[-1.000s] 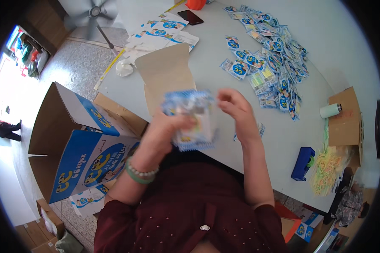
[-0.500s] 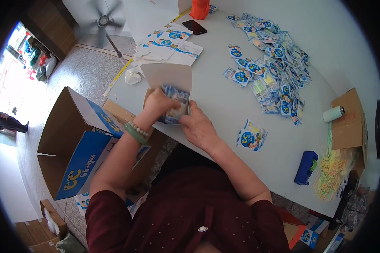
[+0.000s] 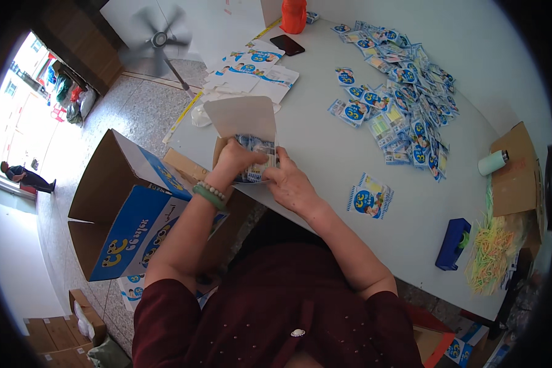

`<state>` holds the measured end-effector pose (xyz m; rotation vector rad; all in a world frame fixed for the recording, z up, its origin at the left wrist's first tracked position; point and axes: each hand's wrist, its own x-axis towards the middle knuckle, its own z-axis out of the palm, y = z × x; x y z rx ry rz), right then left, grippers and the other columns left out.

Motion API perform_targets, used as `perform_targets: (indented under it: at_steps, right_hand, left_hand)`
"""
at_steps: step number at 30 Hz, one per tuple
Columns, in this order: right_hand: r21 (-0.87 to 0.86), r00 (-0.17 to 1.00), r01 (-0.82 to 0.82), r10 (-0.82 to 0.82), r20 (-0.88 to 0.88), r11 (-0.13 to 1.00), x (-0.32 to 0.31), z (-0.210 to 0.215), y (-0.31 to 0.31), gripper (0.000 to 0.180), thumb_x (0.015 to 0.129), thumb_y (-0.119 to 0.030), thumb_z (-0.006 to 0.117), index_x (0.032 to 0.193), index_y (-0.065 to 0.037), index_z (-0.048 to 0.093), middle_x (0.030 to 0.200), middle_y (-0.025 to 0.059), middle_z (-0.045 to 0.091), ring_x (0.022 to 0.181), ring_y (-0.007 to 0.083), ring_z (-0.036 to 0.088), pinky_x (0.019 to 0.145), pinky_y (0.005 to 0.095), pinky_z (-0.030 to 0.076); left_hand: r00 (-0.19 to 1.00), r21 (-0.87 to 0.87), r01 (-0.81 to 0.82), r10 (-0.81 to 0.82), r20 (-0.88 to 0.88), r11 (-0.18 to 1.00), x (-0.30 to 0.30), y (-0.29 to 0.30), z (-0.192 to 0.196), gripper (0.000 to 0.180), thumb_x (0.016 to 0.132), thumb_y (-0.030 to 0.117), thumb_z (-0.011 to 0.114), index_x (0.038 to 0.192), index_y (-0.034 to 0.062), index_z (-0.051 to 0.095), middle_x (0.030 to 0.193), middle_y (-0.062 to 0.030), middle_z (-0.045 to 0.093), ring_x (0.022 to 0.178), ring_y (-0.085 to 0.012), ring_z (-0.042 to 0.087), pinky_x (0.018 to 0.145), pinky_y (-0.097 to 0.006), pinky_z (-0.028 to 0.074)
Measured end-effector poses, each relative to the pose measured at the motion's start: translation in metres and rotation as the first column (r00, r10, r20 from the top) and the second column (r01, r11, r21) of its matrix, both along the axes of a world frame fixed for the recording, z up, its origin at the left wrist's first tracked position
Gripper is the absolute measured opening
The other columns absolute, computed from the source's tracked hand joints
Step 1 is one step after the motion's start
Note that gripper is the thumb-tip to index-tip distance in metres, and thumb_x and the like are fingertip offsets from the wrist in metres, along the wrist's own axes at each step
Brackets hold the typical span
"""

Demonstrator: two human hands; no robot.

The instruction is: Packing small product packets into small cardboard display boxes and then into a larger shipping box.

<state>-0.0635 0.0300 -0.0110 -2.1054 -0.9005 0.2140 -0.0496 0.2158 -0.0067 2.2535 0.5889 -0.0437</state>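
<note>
An open white carton (image 3: 241,118) stands at the table's near left edge with its lid flap raised at the back. Several small blue-and-white printed packets (image 3: 255,145) lie inside it. My left hand (image 3: 233,161) is closed over the carton's left side, its thumb stretched across the packets and its other fingers mostly hidden. On the opposite side, my right hand (image 3: 292,185) grips the carton's right wall, thumb at the near rim and fingers along the outside. One larger printed packet (image 3: 370,197) lies on the table right of my right hand.
A large heap of packets (image 3: 405,92) covers the far right. Flattened white cartons (image 3: 257,70), a phone (image 3: 287,45) and an orange item (image 3: 294,17) are at the back. A tape dispenser (image 3: 451,244) and paper strands (image 3: 489,251) sit right. A big open box (image 3: 126,214) stands left.
My left hand has drawn back slightly toward the carton's left side, and the packets inside lie lower and flatter. My right hand stays at the right wall. The whole view has shifted slightly.
</note>
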Motion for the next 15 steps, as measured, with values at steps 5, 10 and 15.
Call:
perform_targets:
  at_steps: [5,10,15]
  right_hand:
    - [0.184,0.999,0.029,-0.035,0.03,0.982,0.002,-0.003,-0.013,0.044,0.079,-0.005,0.061,0.12,-0.017,0.058,0.143,0.0231,0.033,0.125,0.0395,0.043,0.101,0.0395,0.043]
    - [0.167,0.979,0.135,-0.158,0.131,0.977,0.034,-0.009,-0.063,0.05,0.078,-0.007,0.065,0.127,-0.01,0.052,0.14,0.0192,0.042,0.128,0.0355,0.042,0.104,0.0374,0.04]
    - [-0.121,0.608,0.746,-0.596,0.524,0.655,0.118,-0.02,-0.152,0.056,0.076,-0.024,0.071,0.127,-0.007,0.052,0.137,0.0221,0.044,0.131,0.0396,0.037,0.106,0.0492,0.03]
  left_hand:
    - [0.932,0.319,0.009,-0.123,0.341,0.948,-0.019,-0.008,0.004,0.075,0.067,0.035,0.079,0.12,-0.0078,0.044,0.118,-0.0262,0.056,0.113,-0.0409,0.052,0.097,-0.04,0.043]
    - [0.841,0.69,0.154,-0.46,0.284,0.708,-0.048,-0.023,0.006,0.052,0.083,0.028,0.064,0.12,-0.0039,0.046,0.12,-0.0213,0.055,0.121,-0.0394,0.045,0.1,-0.046,0.037]
    - [0.855,0.476,0.443,-0.517,0.031,0.76,-0.037,-0.018,0.017,0.037,0.087,0.022,0.058,0.115,-0.0009,0.052,0.117,-0.0154,0.058,0.117,-0.0405,0.047,0.096,-0.053,0.037]
